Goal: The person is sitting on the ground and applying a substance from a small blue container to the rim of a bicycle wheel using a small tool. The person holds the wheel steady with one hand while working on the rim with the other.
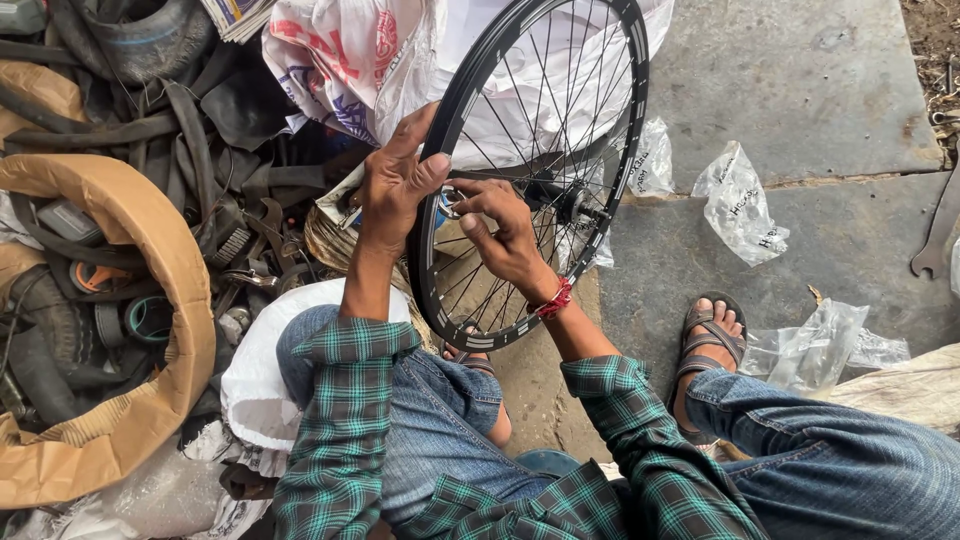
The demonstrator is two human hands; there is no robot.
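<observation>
A black spoked bicycle wheel (620, 130) stands upright on the ground between my knees. My left hand (392, 185) grips the wheel's rim on its left side, thumb hooked over the edge. My right hand (505, 235) reaches through the spokes near the rim, its fingers pinched on a small part that I cannot make out. A red thread is tied around my right wrist. The hub (565, 200) sits to the right of my right hand.
Old tyres and inner tubes (150, 110) are heaped at the left with a tan tyre (120, 230). Printed white sacks (340, 60) lie behind the wheel. Clear plastic bags (740, 200) litter the stone floor; a wrench (940, 235) lies at the right edge.
</observation>
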